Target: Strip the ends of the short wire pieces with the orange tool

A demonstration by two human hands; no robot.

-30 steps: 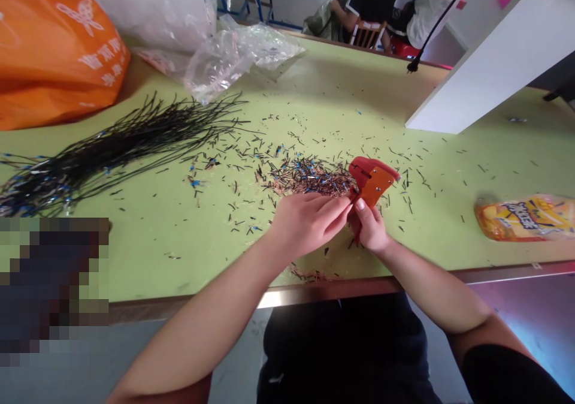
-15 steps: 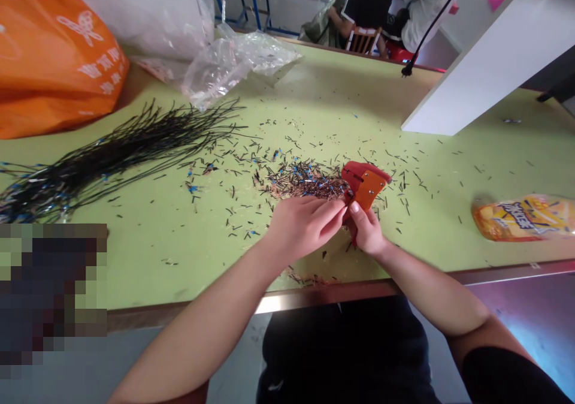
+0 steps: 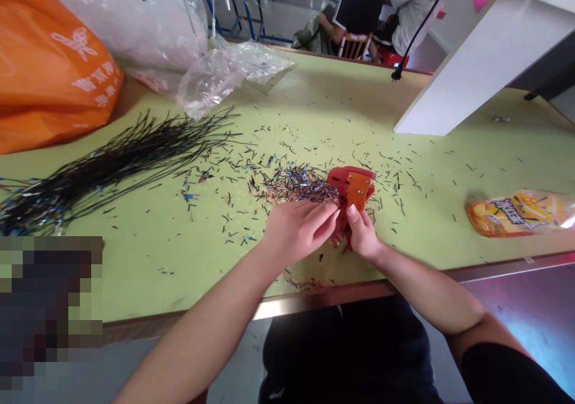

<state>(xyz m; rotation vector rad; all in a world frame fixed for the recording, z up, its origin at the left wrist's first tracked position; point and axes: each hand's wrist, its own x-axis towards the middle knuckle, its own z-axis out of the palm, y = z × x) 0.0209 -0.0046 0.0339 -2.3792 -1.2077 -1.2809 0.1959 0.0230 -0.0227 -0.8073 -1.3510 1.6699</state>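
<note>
In my right hand (image 3: 365, 236) is a wire stripper (image 3: 359, 189) with a red body and an orange side plate, its head raised above the table. My fingers wrap round its handles and the thumb lies along the near side. My left hand (image 3: 300, 227) is closed in a pinch right beside the stripper's jaws, fingertips touching or almost touching the tool. What the pinch holds is too small and hidden to make out. Behind both hands spreads a pile of short black, blue and copper-coloured wire scraps (image 3: 296, 183). To the left lies a long bundle of black wires (image 3: 121, 155).
An orange bag (image 3: 54, 92) and clear plastic bags (image 3: 215, 77) stand at the back left. At right are a yellow snack packet (image 3: 516, 213) and a white upright panel (image 3: 476, 68). A black plug (image 3: 397, 73) hangs near it. People sit beyond the green table (image 3: 148, 266).
The stripper has turned in my right hand, its head now more level and a little further left. My left hand has stayed pinched beside its jaws. The whole view has shifted slightly.
</note>
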